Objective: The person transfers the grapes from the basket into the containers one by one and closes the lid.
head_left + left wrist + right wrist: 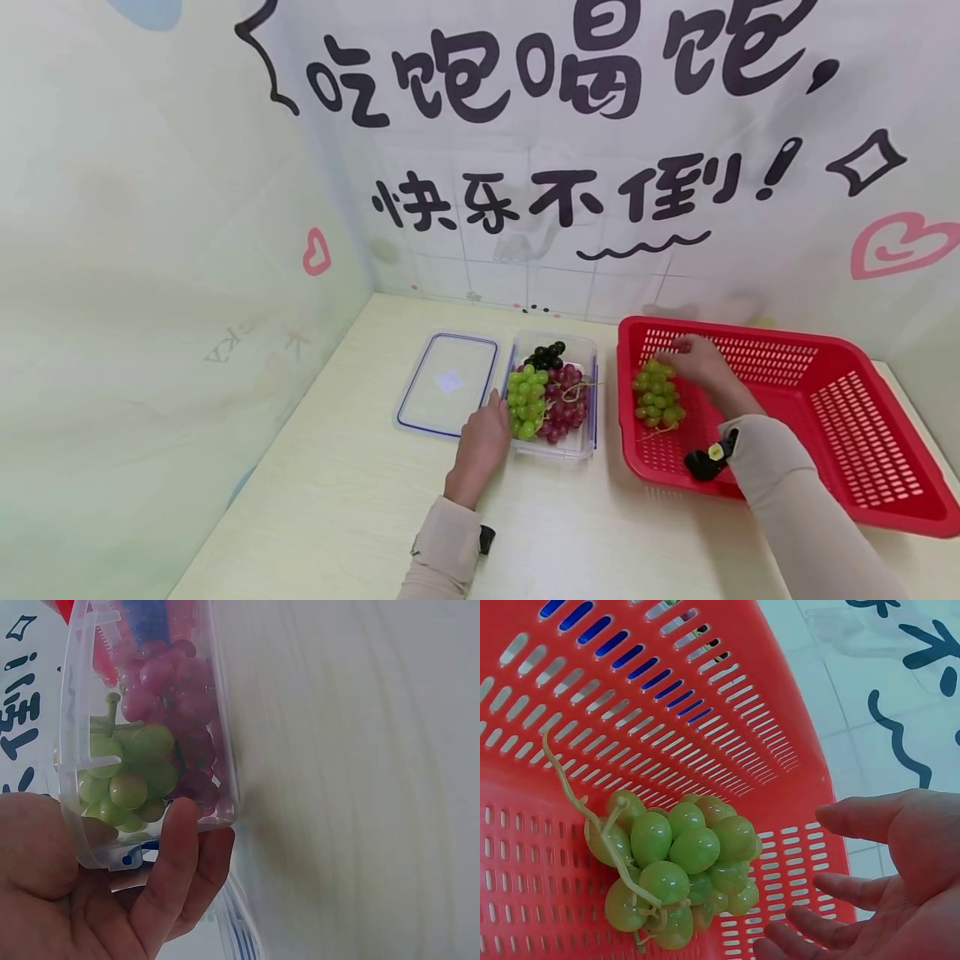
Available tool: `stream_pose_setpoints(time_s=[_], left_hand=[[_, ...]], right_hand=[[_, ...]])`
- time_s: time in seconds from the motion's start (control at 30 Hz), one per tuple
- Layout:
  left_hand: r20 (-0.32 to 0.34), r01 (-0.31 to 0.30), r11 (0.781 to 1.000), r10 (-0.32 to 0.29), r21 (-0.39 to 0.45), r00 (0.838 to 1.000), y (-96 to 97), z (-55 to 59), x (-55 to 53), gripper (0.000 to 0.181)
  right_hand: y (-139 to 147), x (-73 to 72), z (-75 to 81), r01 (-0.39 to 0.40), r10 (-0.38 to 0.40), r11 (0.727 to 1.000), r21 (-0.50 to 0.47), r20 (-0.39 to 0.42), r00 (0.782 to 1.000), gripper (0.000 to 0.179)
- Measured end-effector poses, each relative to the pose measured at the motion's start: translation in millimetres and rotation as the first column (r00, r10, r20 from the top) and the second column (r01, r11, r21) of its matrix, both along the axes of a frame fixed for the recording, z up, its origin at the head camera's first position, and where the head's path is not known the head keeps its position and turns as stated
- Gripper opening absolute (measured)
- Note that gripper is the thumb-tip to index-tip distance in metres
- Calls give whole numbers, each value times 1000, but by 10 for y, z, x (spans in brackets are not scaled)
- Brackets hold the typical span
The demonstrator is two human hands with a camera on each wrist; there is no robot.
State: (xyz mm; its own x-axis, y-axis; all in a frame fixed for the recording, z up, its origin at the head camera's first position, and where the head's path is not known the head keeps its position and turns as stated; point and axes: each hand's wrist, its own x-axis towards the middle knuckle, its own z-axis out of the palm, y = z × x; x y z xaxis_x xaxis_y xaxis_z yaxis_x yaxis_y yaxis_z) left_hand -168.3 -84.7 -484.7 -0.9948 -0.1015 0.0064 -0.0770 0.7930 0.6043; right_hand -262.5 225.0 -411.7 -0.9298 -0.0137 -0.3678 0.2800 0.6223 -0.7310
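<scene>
Between container [553, 452] and green grapes [658, 398]: basket wall [626, 404]; lid [448, 367] leftmost.

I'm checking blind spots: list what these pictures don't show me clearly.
Head view: floor of the clear box, mostly under its grapes.
Head view: any print on the white patch on the lid, too small to tell.
Head view: near rim of the basket, partly behind the right sleeve.
Left wrist view: part of the left hand, past the left edge.
Right wrist view: part of the right hand, past the right edge.
</scene>
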Motion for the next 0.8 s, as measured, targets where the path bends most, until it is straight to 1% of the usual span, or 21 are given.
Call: stream_pose_setpoints(time_s=[0.23,0.33,0.5,0.63,0.8], left_hand=[[6,-4,1000,4,0,1000,-8,2,-14,49],[9,-5,1000,4,2,1000,-8,-1,-16,50],[15,-2,1000,2,8,1000,-6,-6,-9,50],[-1,2,1000,-2,9,1000,-5,3,0,49],[-16,3,1000,-3,9,1000,-3,-5,-8,48]], right_hand=[[17,-23,-14,-29,28,999,20,54,998,74],[24,-15,-17,-31,28,999,35,79,996,75],[33,-13,-42,-33,31,999,28,82,996,72],[36,-29,-64,-40,39,999,12,88,995,69],[38,-31,-77,-47,47,999,2,88,995,71]])
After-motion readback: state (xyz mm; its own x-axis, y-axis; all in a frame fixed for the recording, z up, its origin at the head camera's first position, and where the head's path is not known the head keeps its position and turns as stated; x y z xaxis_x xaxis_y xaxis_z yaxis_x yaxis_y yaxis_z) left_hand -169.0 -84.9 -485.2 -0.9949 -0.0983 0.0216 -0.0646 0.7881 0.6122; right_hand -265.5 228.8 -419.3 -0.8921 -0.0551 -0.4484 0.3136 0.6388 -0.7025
